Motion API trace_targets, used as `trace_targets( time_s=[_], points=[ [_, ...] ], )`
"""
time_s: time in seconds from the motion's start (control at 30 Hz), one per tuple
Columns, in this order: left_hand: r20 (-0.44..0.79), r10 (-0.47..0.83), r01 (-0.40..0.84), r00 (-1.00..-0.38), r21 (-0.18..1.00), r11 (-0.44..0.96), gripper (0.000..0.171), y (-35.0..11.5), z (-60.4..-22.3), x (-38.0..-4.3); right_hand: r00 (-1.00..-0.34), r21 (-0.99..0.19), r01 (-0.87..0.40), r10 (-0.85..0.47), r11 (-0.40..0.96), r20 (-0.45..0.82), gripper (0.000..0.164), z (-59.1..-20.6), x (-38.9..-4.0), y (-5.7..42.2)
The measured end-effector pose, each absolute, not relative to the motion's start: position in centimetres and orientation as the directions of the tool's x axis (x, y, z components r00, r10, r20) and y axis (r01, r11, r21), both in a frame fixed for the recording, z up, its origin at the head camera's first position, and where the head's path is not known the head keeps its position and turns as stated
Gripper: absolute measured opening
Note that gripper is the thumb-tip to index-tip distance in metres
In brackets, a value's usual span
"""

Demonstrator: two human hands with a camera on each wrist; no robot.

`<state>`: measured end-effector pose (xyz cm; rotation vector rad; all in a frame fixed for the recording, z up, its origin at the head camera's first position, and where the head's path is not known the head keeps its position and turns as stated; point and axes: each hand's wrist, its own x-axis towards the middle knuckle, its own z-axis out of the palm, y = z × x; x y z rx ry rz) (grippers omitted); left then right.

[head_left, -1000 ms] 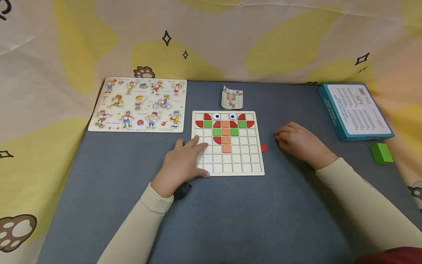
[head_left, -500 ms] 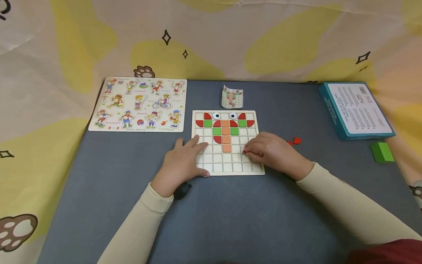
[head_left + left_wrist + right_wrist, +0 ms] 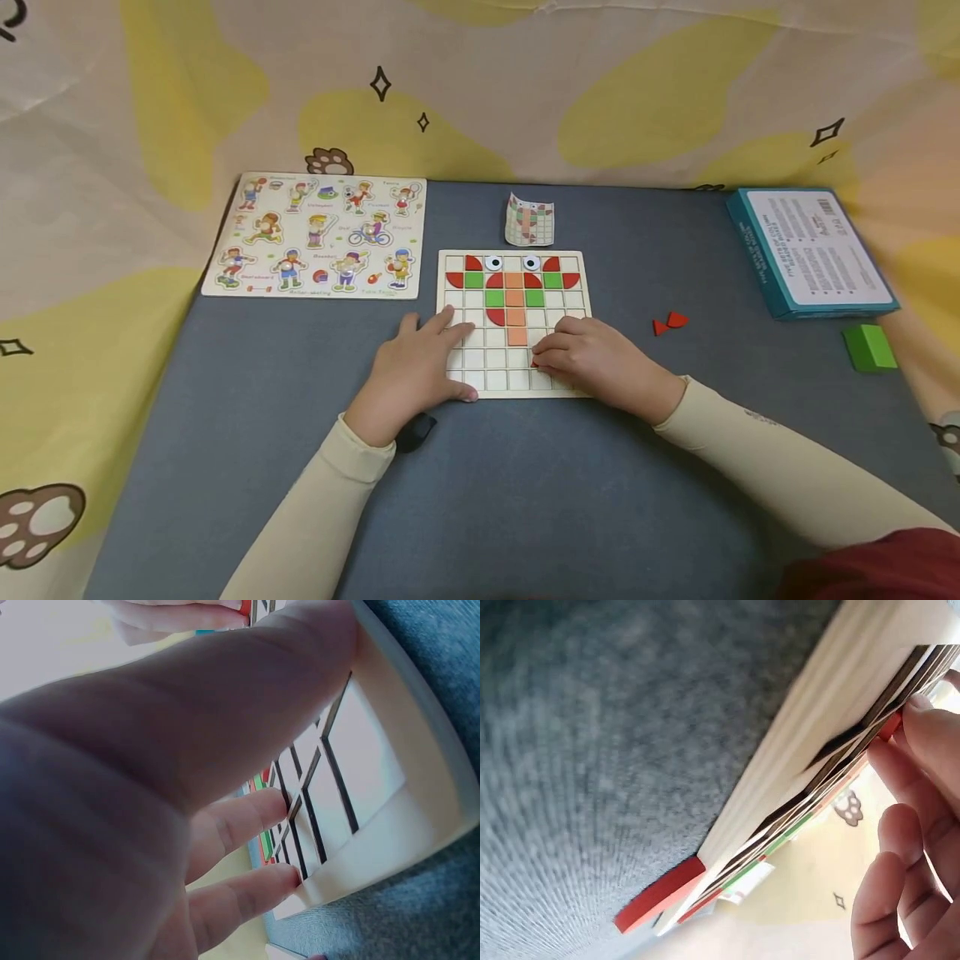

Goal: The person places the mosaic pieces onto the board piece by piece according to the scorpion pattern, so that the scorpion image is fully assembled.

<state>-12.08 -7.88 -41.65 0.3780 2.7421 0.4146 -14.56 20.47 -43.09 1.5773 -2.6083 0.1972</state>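
A wooden grid board [image 3: 457, 382] lies mid-table, its upper squares filled with red, green and orange tiles and two eye tiles [image 3: 492, 262]. My left hand [image 3: 408, 375] rests on its left edge, fingers spread; in the left wrist view the fingertips [image 3: 281, 877] touch the grid. Over the lower right squares, my right hand [image 3: 600, 362] pinches a small red tile [image 3: 889, 726] between thumb and finger. That tile mostly hides behind the fingers in the head view. Another red tile [image 3: 660, 896] lies against the board's side in the right wrist view, hidden by the hand from above.
Two loose red tiles [image 3: 669, 322] lie right of the board. A pattern card [image 3: 529, 221] stands behind it. A sports puzzle board [image 3: 315, 237] is at back left. On the right are a teal box [image 3: 817, 250] and a green block [image 3: 868, 348].
My right hand has moved left from the table onto the board, then slightly farther left and nearer me, carrying a red tile. Two loose red tiles are uncovered. My left hand stays put.
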Motion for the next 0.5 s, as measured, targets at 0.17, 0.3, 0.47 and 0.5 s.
trace_targets(
  time_s=[0.17,0.3,0.47,0.5],
  points=[
    [-0.296,0.307,0.205,-0.905,0.329,0.922,0.097,-7.9,-41.6,-12.1,-0.49,-0.135,-0.871,-0.858,0.473,0.157,0.031,-43.2,-14.5,20.6],
    [-0.295,0.305,0.204,-0.906,0.329,0.922,0.097,-7.9,-41.5,-12.1,-0.542,-0.237,-0.833,-0.823,0.5,0.169,0.022,-43.1,-14.5,20.7],
    [-0.295,0.303,0.2,-0.906,0.331,0.922,0.098,-7.9,-41.5,-12.0,-0.735,-0.285,-0.667,-0.67,0.689,0.101,0.02,-42.0,-14.3,22.0],
    [-0.299,0.302,0.198,-0.905,0.332,0.922,0.098,-7.9,-41.5,-12.0,-0.787,-0.28,-0.606,-0.612,0.745,0.077,0.021,-41.7,-14.2,22.5]
  ],
)
